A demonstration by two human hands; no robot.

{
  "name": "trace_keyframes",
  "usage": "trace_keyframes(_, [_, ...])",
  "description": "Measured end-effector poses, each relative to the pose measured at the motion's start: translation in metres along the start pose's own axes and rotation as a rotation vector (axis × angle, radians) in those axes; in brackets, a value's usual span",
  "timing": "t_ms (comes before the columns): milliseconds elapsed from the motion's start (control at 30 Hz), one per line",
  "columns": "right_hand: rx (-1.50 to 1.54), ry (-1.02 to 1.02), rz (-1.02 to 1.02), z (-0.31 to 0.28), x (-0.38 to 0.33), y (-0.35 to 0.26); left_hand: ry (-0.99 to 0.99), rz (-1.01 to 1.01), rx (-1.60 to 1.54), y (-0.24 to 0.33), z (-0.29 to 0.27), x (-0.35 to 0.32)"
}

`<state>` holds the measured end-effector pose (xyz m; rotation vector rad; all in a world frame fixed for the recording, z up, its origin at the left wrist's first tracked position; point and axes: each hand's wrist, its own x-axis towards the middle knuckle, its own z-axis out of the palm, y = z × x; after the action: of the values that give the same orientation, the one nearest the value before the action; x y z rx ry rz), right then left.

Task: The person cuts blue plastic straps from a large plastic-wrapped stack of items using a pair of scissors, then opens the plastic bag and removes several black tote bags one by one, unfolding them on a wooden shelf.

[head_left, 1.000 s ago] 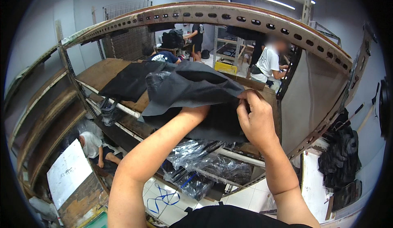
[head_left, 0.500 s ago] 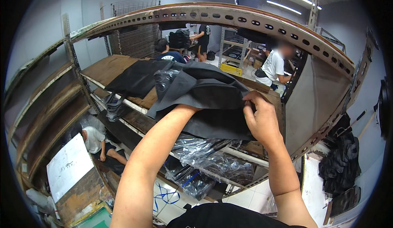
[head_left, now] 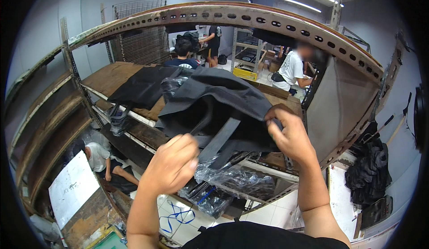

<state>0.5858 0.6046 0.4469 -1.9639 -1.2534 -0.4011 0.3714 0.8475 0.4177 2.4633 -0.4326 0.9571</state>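
A black fabric bag (head_left: 214, 86) lies on the upper shelf in front of me, its mouth gaping toward me. My right hand (head_left: 288, 128) pinches the right edge of that mouth between thumb and fingers. Out of the opening hangs a flat dark strap (head_left: 223, 135), slanting down over the shelf's front edge. My left hand (head_left: 172, 165) is in front of the bag, left of the strap, with its fingers curled closed. Whatever those fingers may hold is hidden. Left of the bag lies another black bag (head_left: 143, 86), its handles drooping over the edge.
Clear plastic wrapping (head_left: 237, 179) bulges below the shelf edge. A perforated metal beam (head_left: 214, 15) crosses above the shelf. A white board (head_left: 73, 184) leans at lower left near a seated person (head_left: 100, 157). Other people work beyond the shelf. Black items (head_left: 368, 168) hang at right.
My left hand has come out of the bag's mouth toward me, and the flat strap now hangs outside. My right hand still grips the edge. The view has shifted slightly.
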Motion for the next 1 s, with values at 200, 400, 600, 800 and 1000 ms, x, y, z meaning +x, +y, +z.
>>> trace_keyframes(200, [-0.096,-0.666,-0.119,0.002,0.006,-0.013,0.356,-0.127,0.040,-0.010,0.034,-0.109])
trace_keyframes(400, [-0.193,-0.399,-0.130,0.048,0.057,-0.013,0.323,-0.056,0.116,0.006,0.058,-0.126])
trace_keyframes(600, [-0.579,-0.831,0.102,0.090,0.066,0.018,0.658,-0.190,-0.393,-0.006,0.076,-0.164])
trace_keyframes(800, [-0.544,-0.813,0.124,0.097,0.066,0.012,0.956,-0.937,-1.091,-0.068,0.058,-0.147])
trace_keyframes(1000, [-0.539,-0.705,0.121,0.098,0.053,-0.004,0.754,-0.818,-0.951,-0.108,0.061,-0.072])
